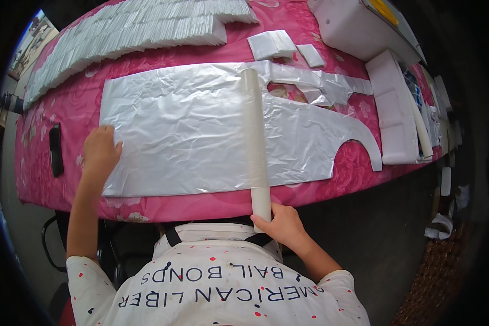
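A large silvery-white plastic bag (179, 130) with handle cut-outs lies flat and wrinkled across the table, its handles toward the right. My left hand (100, 149) is at the bag's left edge, fingers curled down onto the film and thumb a little apart. Across the bag, from far to near, lies a long pale tube (255, 136). The tube's near end juts past the table's front edge, and there my right hand (280, 223) is wrapped round it.
A pink flowered cloth (141, 209) covers the table. Rows of folded white bags (130, 32) line the far left. Small folded packets (271, 44) lie beyond the bag. White foam boxes (394, 108) stand at the right. A dark flat object (55, 149) rests at the left.
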A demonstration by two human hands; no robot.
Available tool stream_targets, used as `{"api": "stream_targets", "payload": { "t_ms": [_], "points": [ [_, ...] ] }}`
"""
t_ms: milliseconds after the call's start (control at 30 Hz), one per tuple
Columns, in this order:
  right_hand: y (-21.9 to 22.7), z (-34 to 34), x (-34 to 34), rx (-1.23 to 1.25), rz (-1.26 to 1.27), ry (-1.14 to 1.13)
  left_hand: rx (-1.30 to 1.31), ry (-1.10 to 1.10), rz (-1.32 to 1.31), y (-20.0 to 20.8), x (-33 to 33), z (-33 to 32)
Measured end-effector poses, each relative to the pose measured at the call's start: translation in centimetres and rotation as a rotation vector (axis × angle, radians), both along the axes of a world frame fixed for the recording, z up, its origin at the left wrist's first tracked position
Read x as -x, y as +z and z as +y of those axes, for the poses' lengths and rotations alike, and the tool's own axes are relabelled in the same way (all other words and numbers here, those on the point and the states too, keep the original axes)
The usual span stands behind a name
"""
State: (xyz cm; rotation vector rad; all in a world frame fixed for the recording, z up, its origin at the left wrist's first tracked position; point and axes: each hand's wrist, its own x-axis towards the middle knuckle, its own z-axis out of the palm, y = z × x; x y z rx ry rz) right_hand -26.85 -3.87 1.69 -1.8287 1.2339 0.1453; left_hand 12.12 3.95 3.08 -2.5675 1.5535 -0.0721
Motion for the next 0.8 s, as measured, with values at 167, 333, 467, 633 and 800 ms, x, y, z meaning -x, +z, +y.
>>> {"api": "stream_targets", "payload": {
  "t_ms": [167,333,467,633,800],
  "points": [
    [0.1,0.1,0.2,-0.014,0.014,-0.015,0.621,-0.411,0.58,-2.9,9.5,-5.9],
    [0.5,0.1,0.4,-0.051,0.06,-0.009,0.546,-0.556,0.701,-6.7,17.2,-9.9],
    [0.0,0.0,1.0,-0.059,0.02,0.001,0.42,-0.562,0.638,-7.9,18.5,-10.4],
    [0.6,-3.3,0.5,-0.12,0.009,0.152,0.324,-0.576,0.455,-8.1,18.8,-10.3],
    [-0.4,-11.6,-5.1,0.115,-0.109,0.111,0.297,-0.574,0.425,-8.5,18.9,-10.4]
  ]
}}
